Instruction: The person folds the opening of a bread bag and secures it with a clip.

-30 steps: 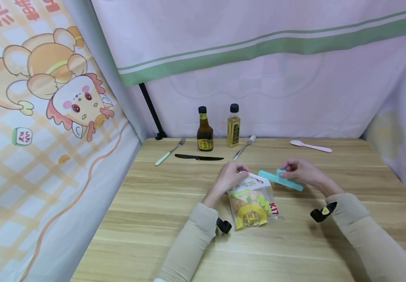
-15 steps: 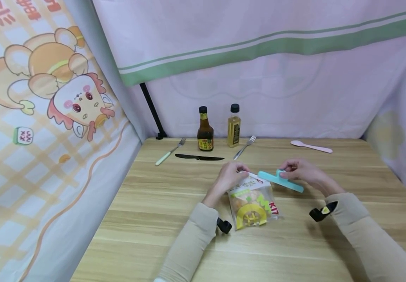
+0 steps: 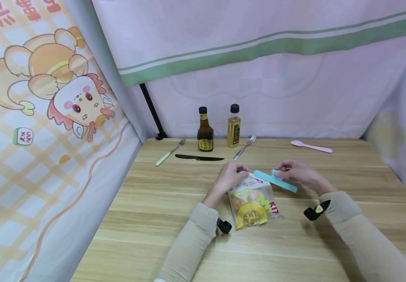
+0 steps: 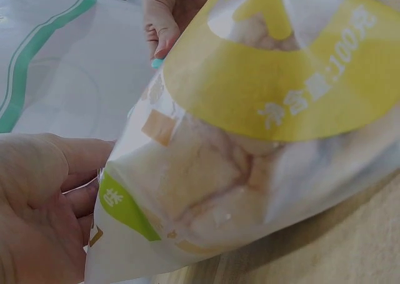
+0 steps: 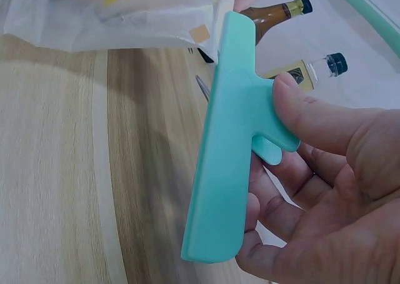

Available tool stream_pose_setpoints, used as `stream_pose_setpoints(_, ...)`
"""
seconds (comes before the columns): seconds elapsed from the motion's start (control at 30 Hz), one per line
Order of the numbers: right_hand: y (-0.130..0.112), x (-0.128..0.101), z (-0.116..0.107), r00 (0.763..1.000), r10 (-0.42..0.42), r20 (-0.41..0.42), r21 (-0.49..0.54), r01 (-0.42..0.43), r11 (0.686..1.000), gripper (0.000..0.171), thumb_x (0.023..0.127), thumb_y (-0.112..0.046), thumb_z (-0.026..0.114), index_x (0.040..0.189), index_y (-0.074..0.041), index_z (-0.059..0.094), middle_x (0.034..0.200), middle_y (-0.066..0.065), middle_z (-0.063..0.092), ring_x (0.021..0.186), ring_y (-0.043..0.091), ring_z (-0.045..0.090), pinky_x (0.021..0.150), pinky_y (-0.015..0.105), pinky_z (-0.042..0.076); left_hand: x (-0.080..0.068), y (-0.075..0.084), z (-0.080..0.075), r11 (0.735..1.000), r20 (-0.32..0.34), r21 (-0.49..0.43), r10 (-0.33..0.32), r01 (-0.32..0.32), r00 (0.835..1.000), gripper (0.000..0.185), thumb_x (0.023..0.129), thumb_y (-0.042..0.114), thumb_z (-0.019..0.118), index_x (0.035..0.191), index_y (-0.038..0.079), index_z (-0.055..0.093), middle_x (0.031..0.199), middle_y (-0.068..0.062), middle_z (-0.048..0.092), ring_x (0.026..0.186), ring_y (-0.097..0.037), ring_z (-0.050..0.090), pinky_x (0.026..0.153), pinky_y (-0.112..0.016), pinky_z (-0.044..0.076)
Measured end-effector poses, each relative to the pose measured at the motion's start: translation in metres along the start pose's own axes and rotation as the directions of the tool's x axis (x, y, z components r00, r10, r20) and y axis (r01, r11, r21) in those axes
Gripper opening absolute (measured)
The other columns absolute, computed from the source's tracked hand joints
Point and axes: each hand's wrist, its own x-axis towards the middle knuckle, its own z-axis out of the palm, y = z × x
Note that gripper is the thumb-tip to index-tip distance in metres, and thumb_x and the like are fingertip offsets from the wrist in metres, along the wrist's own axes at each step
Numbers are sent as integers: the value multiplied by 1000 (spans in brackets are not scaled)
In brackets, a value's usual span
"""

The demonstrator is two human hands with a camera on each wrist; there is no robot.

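A clear-and-white snack bag (image 3: 252, 203) with yellow and green print leans up from the table, pale pieces showing inside. My left hand (image 3: 228, 178) pinches its top edge near the left corner. In the left wrist view the bag (image 4: 231, 146) fills most of the picture and covers part of the fingers. My right hand (image 3: 296, 172) holds a long turquoise bag clip (image 3: 277, 181) by its handle, thumb on one lever and fingers behind. In the right wrist view the clip (image 5: 225, 152) has its far end right at the bag's top edge, overlapping it.
Behind the hands stand a brown sauce bottle (image 3: 205, 131) and an oil bottle (image 3: 234, 127). A black knife (image 3: 199, 157), a white-handled fork (image 3: 170, 152), another fork (image 3: 244, 147) and a pink spoon (image 3: 311, 146) lie along the table's back. Cloth hangs behind and left.
My right hand has moved a little left with the clip, bringing the clip's end over the bag's top edge. The left hand and the bag stay nearly still.
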Motion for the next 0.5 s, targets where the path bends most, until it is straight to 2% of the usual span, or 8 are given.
stream_pose_setpoints(0.17,-2,4,4,1000,5,-4,9,-5,1000,43,96,-25,78,126,2,63,99,0,56,78,10,51,68,24,48,0,0,0,999,-1,-29,21,-21,1000,16,98,17,73,113,14,77,108,-2,76,98,-13,65,89,-28,51)
stream_pose_setpoints(0.33,-3,9,9,1000,-6,-12,6,6,1000,43,95,-25,79,125,2,65,99,1,58,81,12,53,68,25,49,1,-2,-1,996,-4,-77,39,-40,999,22,96,12,75,118,11,74,108,-5,76,95,-14,67,85,-26,53)
stream_pose_setpoints(0.5,-4,13,15,1000,-6,0,24,6,1000,40,96,-24,78,124,1,66,99,1,58,80,14,52,67,25,48,1,-5,1,994,-14,-87,61,-62,998,27,93,12,79,119,11,73,111,-5,77,99,-15,69,88,-25,54)
